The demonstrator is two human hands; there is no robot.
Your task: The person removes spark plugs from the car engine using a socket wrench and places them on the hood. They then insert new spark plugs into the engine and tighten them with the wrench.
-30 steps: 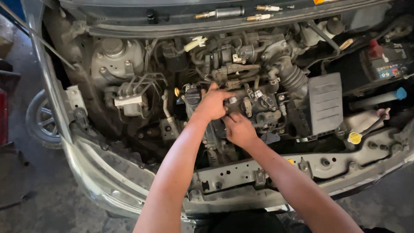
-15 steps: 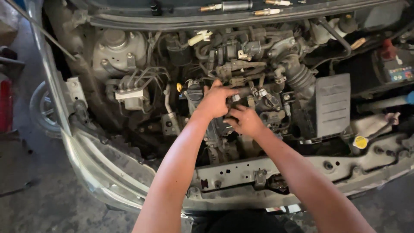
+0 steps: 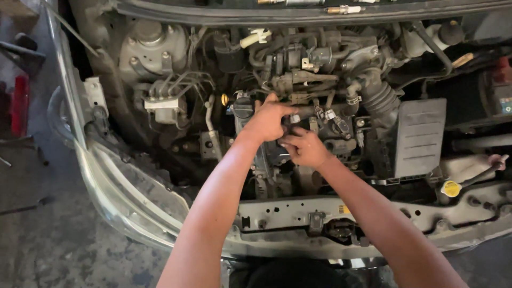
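Nearest, both forearms reach over the grey front crossmember (image 3: 288, 213) into the engine bay. Just beyond it the right hand (image 3: 305, 148) curls around a small dark part on the engine (image 3: 298, 114), fingertips pinched at its left side; what exactly they grip is hidden. Touching it from the left, the left hand (image 3: 265, 121) lies over the same spot, fingers bent and pressing down, thumb pointing right. Right of the hands stands the ribbed air hose (image 3: 380, 100) and the grey airbox (image 3: 418, 137). Farther left sits the brake reservoir (image 3: 162, 102).
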